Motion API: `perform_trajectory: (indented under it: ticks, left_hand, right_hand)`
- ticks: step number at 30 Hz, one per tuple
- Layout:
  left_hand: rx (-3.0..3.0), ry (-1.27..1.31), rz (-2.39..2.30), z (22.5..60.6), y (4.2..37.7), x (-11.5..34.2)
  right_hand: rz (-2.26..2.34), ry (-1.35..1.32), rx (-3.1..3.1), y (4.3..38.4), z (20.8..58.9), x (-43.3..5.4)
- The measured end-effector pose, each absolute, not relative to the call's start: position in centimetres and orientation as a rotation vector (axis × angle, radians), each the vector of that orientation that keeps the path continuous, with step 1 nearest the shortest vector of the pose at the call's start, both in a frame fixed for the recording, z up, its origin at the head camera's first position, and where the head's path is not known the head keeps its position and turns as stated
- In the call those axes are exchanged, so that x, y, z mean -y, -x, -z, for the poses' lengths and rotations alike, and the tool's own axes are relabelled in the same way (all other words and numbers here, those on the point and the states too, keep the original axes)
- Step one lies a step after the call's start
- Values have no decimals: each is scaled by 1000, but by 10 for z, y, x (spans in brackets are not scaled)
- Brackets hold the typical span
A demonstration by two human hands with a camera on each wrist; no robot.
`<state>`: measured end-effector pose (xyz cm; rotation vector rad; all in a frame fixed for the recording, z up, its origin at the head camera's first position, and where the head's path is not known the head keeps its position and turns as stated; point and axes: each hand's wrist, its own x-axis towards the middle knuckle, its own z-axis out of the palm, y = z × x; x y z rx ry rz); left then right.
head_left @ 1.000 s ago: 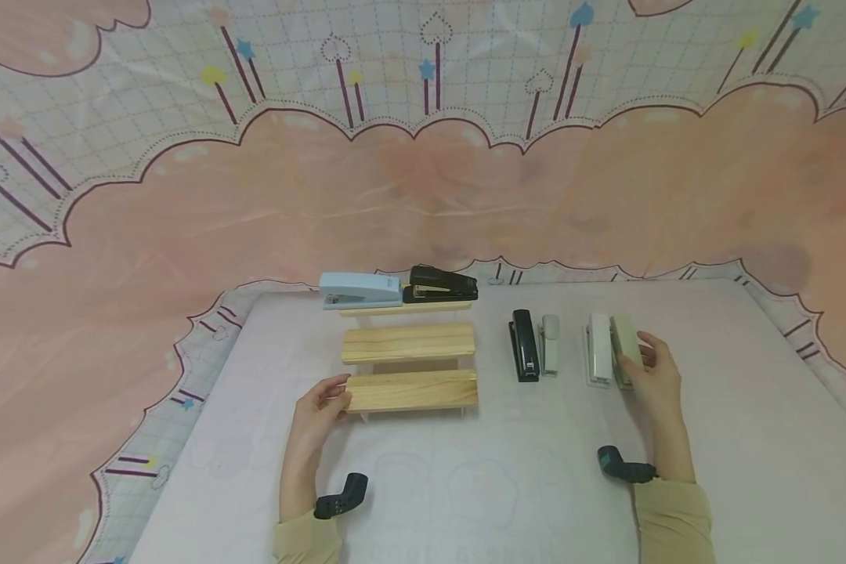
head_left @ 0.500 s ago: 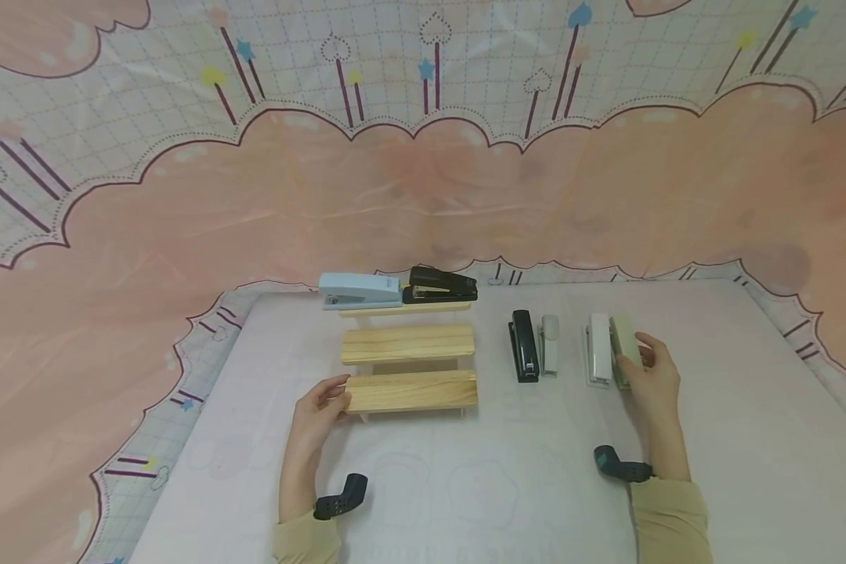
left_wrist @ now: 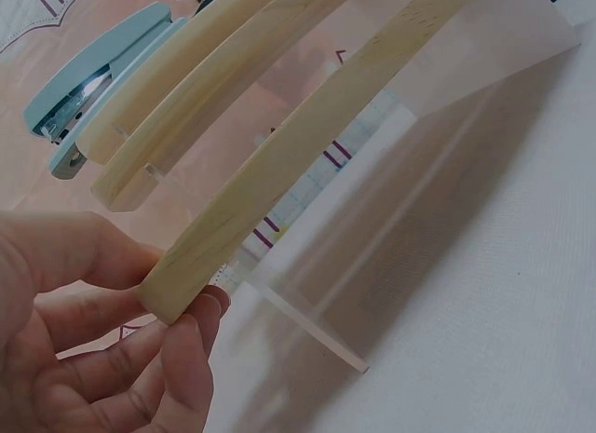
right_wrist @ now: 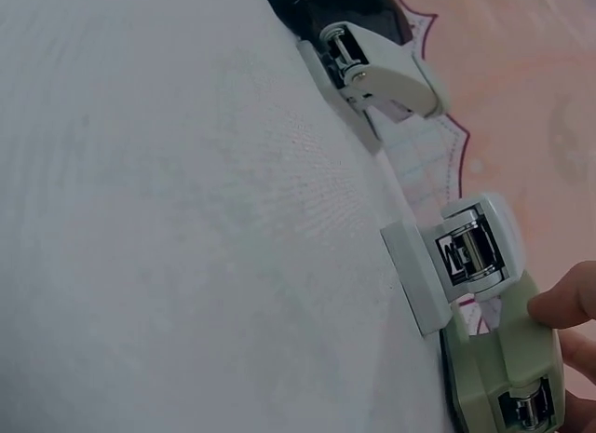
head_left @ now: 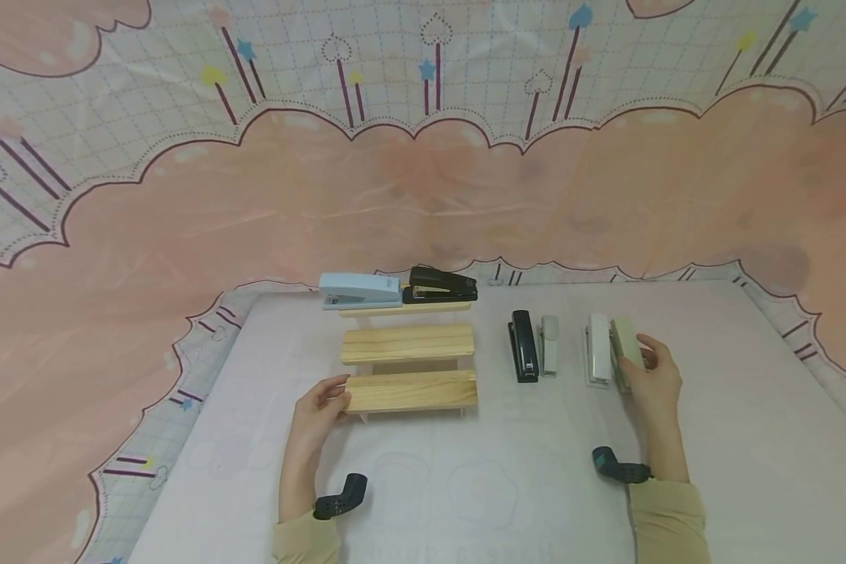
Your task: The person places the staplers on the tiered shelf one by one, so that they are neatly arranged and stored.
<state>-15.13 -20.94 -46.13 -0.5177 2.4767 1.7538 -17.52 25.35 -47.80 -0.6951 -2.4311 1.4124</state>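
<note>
At far right — pale-green stapler [head_left: 627, 341]

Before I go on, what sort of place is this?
Likely a staged tabletop recording spot rather than a working office: a printed sheet fills the background, a small camera sits at each wrist, and staplers stand on and beside a wooden shelf.

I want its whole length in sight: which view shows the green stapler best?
The head view: it shows the green stapler from above along its length, though the right hand covers part of its side. The right wrist view is closer but sees it nearly end-on; the left wrist view doesn't show it.
</note>
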Motion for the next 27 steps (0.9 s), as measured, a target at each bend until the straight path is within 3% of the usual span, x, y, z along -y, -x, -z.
perform_trajectory:
  ticks: [27]
  left_hand:
    - [-2458,492,-1793,461,152,211]
  right_hand:
    - [-1406,767,2352,171,458,-251]
